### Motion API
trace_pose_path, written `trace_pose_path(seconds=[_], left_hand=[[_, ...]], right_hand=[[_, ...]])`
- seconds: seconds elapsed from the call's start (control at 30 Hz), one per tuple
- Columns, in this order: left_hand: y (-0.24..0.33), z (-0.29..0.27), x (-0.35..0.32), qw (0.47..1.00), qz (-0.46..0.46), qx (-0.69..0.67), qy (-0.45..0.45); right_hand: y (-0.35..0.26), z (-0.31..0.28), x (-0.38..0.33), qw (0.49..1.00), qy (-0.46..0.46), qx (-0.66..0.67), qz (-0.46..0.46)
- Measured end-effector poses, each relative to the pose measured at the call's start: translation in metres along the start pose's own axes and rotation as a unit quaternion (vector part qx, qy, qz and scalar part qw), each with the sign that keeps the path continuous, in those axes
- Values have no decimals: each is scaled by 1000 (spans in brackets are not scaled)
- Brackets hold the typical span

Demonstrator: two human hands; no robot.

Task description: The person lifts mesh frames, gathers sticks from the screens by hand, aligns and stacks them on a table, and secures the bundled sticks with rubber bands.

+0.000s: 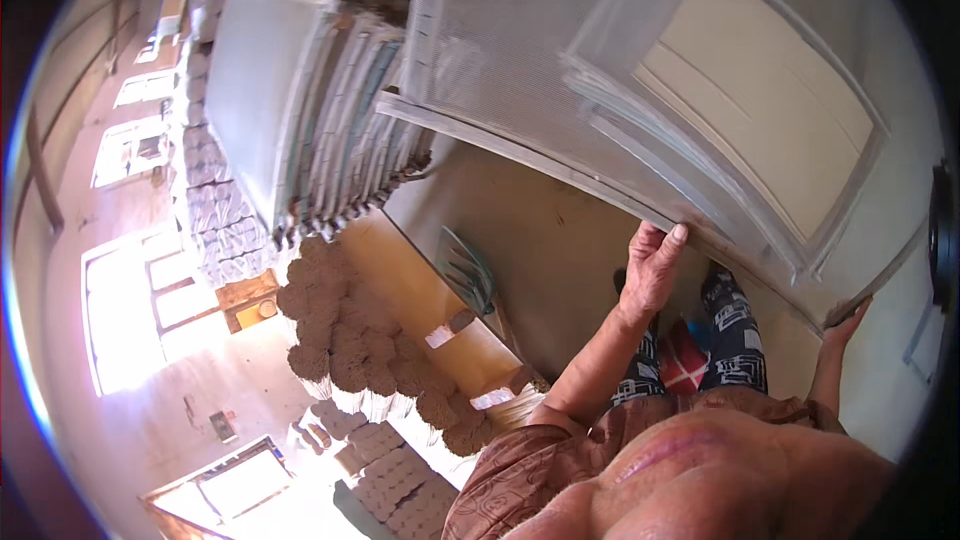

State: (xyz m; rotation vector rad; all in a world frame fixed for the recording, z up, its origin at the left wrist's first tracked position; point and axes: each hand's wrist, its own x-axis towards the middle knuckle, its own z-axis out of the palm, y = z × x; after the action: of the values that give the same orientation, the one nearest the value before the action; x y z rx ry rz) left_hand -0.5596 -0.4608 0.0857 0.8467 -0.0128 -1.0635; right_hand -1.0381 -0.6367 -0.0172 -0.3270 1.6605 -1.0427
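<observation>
A wide mesh screen [500, 50] with a pale, worn frame fills the upper right, tilted in front of me. My left hand [655, 265] grips its near edge, thumb on top and fingers curled beneath. At the screen's right corner my right hand [848, 323] is closed around the frame edge; its fingers are partly hidden. Through the mesh shows a stack of similar frames [640, 130], with a cream sheet or panel [770, 100] on top. I cannot tell whether the held screen touches that stack.
A tall stack of framed screens [265, 90] stands at the left. Nearer are brown bundles of thin sticks [350, 320] beside a yellowish board [390, 275]. A greenish curved object [468, 265] lies near the floor [530, 230]. Wrapped bundles [220, 230] line the window wall.
</observation>
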Motion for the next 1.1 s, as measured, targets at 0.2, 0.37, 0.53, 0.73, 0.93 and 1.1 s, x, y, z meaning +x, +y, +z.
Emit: trace_pose_path(seconds=[0.2, 0.37, 0.53, 0.73, 0.93, 1.1], left_hand=[[120, 35, -20, 977, 180, 22, -115], [147, 59, -30, 963, 246, -45, -98], [185, 55, -68, 937, 319, 30, 142], [313, -51, -106, 742, 462, 220, 433], [453, -172, -140, 760, 411, 165, 476], [528, -225, -123, 787, 351, 141, 488]], right_hand=[[-13, 184, -109, 994, -57, 82, -35], [-14, 285, -168, 733, -646, 208, 44], [-5, 371, -422, 818, -557, 85, -117], [19, 363, -472, 639, -694, -178, -282], [48, 314, -438, 633, -680, -326, -173], [58, 298, -424, 633, -657, -369, -179]])
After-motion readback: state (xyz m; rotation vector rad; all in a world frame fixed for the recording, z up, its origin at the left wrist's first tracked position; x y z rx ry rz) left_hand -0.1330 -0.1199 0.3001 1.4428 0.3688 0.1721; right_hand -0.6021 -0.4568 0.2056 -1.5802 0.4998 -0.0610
